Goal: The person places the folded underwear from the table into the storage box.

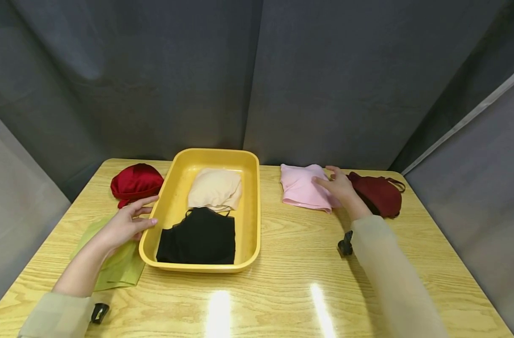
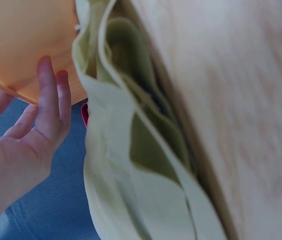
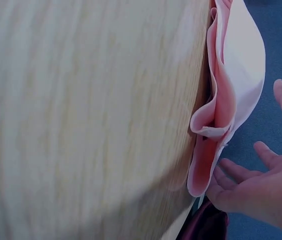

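Observation:
My left hand (image 1: 123,227) is at the left side of a yellow plastic tray (image 1: 259,211), its fingers extended by the rim. In the left wrist view, the fingers (image 2: 47,95) reach against the tray's outer wall. A beige folded garment (image 1: 214,188) and a black strappy top (image 1: 198,239) lie inside the tray. My right hand (image 1: 341,188) is at the right edge of a pink folded garment (image 1: 301,185), with thumb and fingers spread. The right wrist view has the pink garment's layered edge (image 3: 218,100) beside the fingers, which are not curled round it.
A shiny red garment (image 1: 136,180) lies left of the tray, with a yellow-green garment (image 1: 121,263) under and beside my left forearm. At the far right is a dark red bra-like garment (image 1: 379,192) with a strap loop. Grey curtains (image 1: 324,84) stand behind the wooden table (image 1: 299,263).

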Action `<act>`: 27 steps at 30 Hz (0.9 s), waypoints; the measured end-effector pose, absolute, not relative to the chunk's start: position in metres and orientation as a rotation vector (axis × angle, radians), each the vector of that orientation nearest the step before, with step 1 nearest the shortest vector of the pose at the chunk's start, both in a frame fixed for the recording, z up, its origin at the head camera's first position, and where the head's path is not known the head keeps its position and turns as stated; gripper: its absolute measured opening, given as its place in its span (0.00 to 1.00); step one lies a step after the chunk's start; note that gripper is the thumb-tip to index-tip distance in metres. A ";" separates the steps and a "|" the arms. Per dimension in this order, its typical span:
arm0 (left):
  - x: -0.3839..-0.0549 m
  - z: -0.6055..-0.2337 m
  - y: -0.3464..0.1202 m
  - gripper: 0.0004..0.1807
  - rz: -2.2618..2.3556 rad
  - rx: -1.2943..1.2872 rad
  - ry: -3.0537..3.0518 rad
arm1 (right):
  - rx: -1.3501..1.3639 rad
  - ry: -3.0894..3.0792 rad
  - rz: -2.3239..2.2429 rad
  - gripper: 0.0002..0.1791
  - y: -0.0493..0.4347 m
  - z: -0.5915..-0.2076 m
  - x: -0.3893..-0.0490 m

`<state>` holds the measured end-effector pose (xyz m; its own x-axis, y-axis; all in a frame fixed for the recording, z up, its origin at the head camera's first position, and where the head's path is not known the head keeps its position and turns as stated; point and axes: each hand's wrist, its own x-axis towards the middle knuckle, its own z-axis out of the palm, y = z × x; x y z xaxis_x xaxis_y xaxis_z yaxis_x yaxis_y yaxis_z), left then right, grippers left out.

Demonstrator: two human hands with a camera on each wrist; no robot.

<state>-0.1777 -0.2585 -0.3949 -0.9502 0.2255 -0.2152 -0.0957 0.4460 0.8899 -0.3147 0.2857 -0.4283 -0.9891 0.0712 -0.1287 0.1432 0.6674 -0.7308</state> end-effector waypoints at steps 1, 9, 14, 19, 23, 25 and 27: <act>-0.178 -0.395 -0.259 0.38 1.507 0.111 2.397 | 0.187 2.778 -1.236 0.51 0.285 -0.429 -0.316; -0.178 -0.396 -0.259 0.38 1.526 0.114 2.382 | 0.228 2.648 -1.343 0.58 0.282 -0.432 -0.325; -0.178 -0.397 -0.259 0.37 1.542 0.120 2.369 | 0.243 2.630 -1.341 0.61 0.283 -0.436 -0.330; -0.178 -0.397 -0.259 0.37 1.536 0.111 2.376 | 0.200 2.654 -1.302 0.61 0.284 -0.440 -0.334; -0.178 -0.397 -0.258 0.38 1.523 0.105 2.389 | 0.186 2.648 -1.315 0.60 0.284 -0.442 -0.334; -0.178 -0.396 -0.259 0.38 1.519 0.105 2.393 | 0.181 2.653 -1.307 0.60 0.284 -0.442 -0.334; -0.178 -0.396 -0.259 0.38 1.518 0.104 2.392 | 0.175 2.652 -1.302 0.59 0.283 -0.443 -0.333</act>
<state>-0.1784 -0.2588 -0.3955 -0.9508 0.2222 -0.2161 -0.1009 0.4373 0.8936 -0.3328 0.2831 -0.4425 -0.9765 0.0251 -0.2143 0.1849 0.6092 -0.7711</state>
